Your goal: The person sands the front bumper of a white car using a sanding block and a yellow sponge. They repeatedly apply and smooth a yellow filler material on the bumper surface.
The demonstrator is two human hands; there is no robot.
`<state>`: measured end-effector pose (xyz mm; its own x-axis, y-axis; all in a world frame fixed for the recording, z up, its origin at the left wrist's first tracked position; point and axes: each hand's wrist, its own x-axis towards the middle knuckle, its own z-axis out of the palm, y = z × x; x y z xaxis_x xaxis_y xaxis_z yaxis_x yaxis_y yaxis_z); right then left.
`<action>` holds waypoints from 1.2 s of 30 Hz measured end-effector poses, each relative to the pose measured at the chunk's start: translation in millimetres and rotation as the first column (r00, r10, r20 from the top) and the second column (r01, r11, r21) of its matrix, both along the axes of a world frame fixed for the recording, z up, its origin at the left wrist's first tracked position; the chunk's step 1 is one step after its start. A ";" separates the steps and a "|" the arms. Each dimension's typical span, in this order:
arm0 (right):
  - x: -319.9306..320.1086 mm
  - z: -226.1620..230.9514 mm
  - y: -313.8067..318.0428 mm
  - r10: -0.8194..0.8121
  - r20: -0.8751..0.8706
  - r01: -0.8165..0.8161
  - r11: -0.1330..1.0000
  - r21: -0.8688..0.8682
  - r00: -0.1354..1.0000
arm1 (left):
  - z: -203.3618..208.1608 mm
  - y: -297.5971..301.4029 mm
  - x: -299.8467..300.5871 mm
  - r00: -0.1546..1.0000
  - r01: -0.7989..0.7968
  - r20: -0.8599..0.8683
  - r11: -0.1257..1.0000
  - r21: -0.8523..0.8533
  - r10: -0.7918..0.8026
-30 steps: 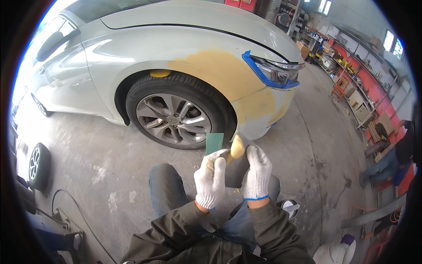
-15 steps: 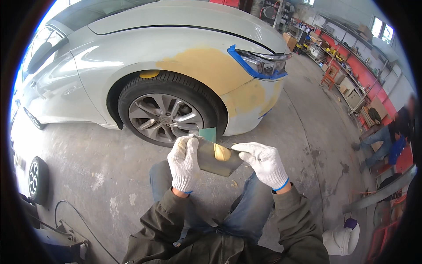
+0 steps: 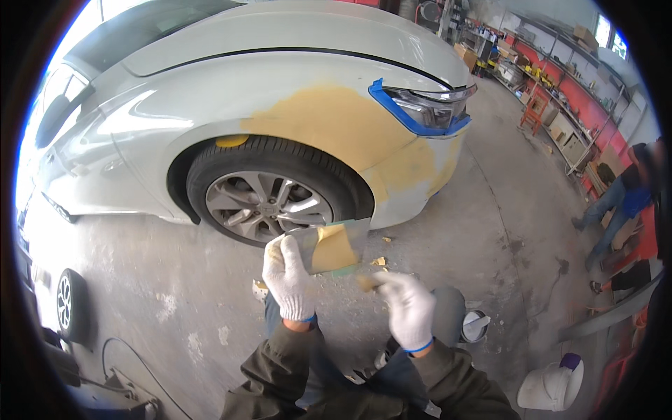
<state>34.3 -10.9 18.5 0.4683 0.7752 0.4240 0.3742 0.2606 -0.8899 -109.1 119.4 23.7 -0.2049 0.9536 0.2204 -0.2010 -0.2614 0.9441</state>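
Note:
In my left hand (image 3: 288,276), gloved in white, the thumb and fingers pinch the left edge of a thin dark mixing board (image 3: 355,241). A wide, flat patch of yellow putty (image 3: 333,250) covers its middle, with green edges showing beside it. My right hand (image 3: 409,308), also gloved, is apart from the board, low and to its right. Its fingers close on a small putty-smeared spreader (image 3: 367,283), blurred by motion. Beyond the board stands a white car (image 3: 210,84) with dried yellow filler (image 3: 329,122) over its front fender and bumper. Blue tape (image 3: 399,112) edges its headlight.
The front wheel (image 3: 269,199) is just beyond my hands. Yellow scraps (image 3: 379,262) lie on the concrete. An open can (image 3: 474,326) and a white bucket (image 3: 549,385) stand at right. A loose wheel (image 3: 68,304) is at left; another person (image 3: 616,203) is at far right.
The putty has gone from a rounded lump to a broad flat layer on the board. My right hand has drawn back from the board toward me. The view has shifted slightly.

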 end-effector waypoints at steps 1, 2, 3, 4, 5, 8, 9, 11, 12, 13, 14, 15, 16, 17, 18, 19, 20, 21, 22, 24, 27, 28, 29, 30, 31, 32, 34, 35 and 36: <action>18.0 -5.0 5.5 -0.151 -0.147 0.135 0.984 -0.114 0.978 | 1.5 9.9 0.6 1.000 0.012 -0.013 1.000 -0.015 -0.012; 36.4 -18.1 16.7 -0.243 -0.333 0.214 0.969 -0.123 0.911 | -6.6 24.9 -1.1 0.999 0.031 0.020 0.999 -0.037 -0.030; 55.9 -39.4 30.2 -0.318 -0.508 0.284 0.948 -0.145 0.801 | -14.7 40.4 -2.6 0.998 0.047 0.049 0.997 -0.059 -0.044; 75.1 -64.2 34.4 -0.269 -0.773 0.208 0.961 -0.181 0.574 | -15.2 52.4 -0.5 0.981 0.103 0.178 0.990 -0.098 -0.084; 84.0 -78.1 38.8 -0.155 -0.854 0.111 0.987 -0.115 0.496 | -16.7 62.7 -3.4 0.976 0.159 0.171 0.977 -0.139 -0.134; 88.6 -69.1 72.0 -0.016 -0.952 -0.046 0.998 -0.032 0.305 | -18.2 89.8 -14.2 0.950 0.300 0.159 0.923 -0.242 -0.267; 82.8 -46.1 90.3 -0.019 -0.941 -0.043 0.998 -0.036 0.337 | -16.8 96.5 -20.8 0.946 0.323 0.136 0.901 -0.290 -0.295; 77.0 -4.6 119.5 0.009 -0.904 -0.032 0.999 -0.005 0.428 | -11.9 106.4 -38.1 0.924 0.381 0.109 0.852 -0.360 -0.367; 75.0 9.3 129.0 -0.008 -0.835 -0.053 0.998 -0.044 0.550 | -11.4 110.8 -46.8 0.927 0.373 0.112 0.842 -0.390 -0.358; 73.6 22.3 138.3 -0.029 -0.748 -0.057 0.994 -0.089 0.663 | -9.1 114.0 -52.4 0.923 0.380 0.115 0.833 -0.402 -0.366; 71.7 34.1 144.2 -0.086 -0.574 -0.046 0.976 -0.211 0.814 | -5.2 116.5 -57.6 0.920 0.388 0.118 0.823 -0.415 -0.375; 70.9 45.0 152.0 -0.117 -0.363 -0.006 0.947 -0.322 0.924 | -2.2 119.5 -62.1 0.916 0.397 0.123 0.814 -0.424 -0.383; 69.5 55.6 169.2 -0.082 -0.026 0.077 0.988 -0.137 0.996 | -1.8 122.7 -65.4 0.912 0.401 0.112 0.806 -0.435 -0.394; 68.3 67.8 190.4 -0.110 0.315 0.093 0.993 0.068 0.943 | -2.7 124.9 -70.1 0.901 0.424 0.115 0.790 -0.443 -0.419; 68.9 83.0 210.9 -0.205 0.583 0.112 0.975 0.192 0.786 | -4.7 128.8 -75.8 0.888 0.448 0.122 0.777 -0.444 -0.442; 68.6 90.6 225.7 -0.294 0.708 0.140 0.953 0.269 0.643 | -6.1 133.1 -77.7 0.869 0.481 0.131 0.757 -0.441 -0.476; 67.0 98.5 239.1 -0.322 0.731 0.127 0.942 0.310 0.601 | -5.7 137.3 -78.6 0.858 0.495 0.120 0.744 -0.448 -0.499; 65.2 103.8 250.2 -0.350 0.752 0.113 0.930 0.348 0.558 | -6.1 142.1 -78.8 0.850 0.510 0.119 0.741 -0.437 -0.514; 63.3 106.1 259.7 -0.361 0.761 0.118 0.927 0.356 0.539 | -6.6 147.1 -79.0 0.841 0.524 0.117 0.737 -0.427 -0.529; 59.1 106.5 276.0 -0.380 0.777 0.126 0.921 0.369 0.502 | -10.9 156.2 -80.8 0.831 0.540 0.119 0.736 -0.409 -0.544; 51.5 100.7 293.8 -0.452 0.771 0.172 0.890 0.422 0.449 | -19.8 167.5 -87.5 0.808 0.580 0.160 0.714 -0.392 -0.567; 49.3 101.5 298.0 -0.461 0.767 0.174 0.886 0.431 0.447 | -24.4 170.5 -86.5 0.823 0.555 0.123 0.739 -0.381 -0.555; 44.8 99.7 301.5 -0.471 0.756 0.174 0.880 0.443 0.454 | -25.2 172.6 -87.5 0.822 0.555 0.118 0.740 -0.380 -0.557; 40.2 97.0 304.9 -0.478 0.747 0.172 0.875 0.453 0.462 | -22.1 173.6 -88.0 0.822 0.555 0.114 0.740 -0.380 -0.558; 36.7 94.5 306.3 -0.485 0.738 0.170 0.870 0.463 0.469 | -20.0 175.5 -88.9 0.822 0.554 0.111 0.741 -0.380 -0.558; 33.1 93.4 302.0 -0.437 0.755 0.152 0.895 0.420 0.489 | -20.3 177.4 -90.8 0.826 0.551 0.118 0.742 -0.382 -0.552; 31.0 81.5 299.3 -0.423 0.754 0.120 0.898 0.424 0.503 | -22.0 178.8 -97.2 0.839 0.533 0.131 0.752 -0.388 -0.528; 32.3 80.8 296.8 -0.417 0.750 0.109 0.899 0.425 0.514 | -22.3 181.1 -98.6 0.844 0.526 0.127 0.760 -0.381 -0.521; 33.6 85.1 296.8 -0.447 0.750 0.132 0.887 0.443 0.487 | -23.1 182.3 -100.2 0.849 0.519 0.124 0.766 -0.378 -0.514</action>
<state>67.9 285.8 103.6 -0.0356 0.4289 0.9026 0.9851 0.1674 -0.0407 -209.3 301.7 0.6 0.3432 0.9211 -0.1837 -0.2123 0.2666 0.9401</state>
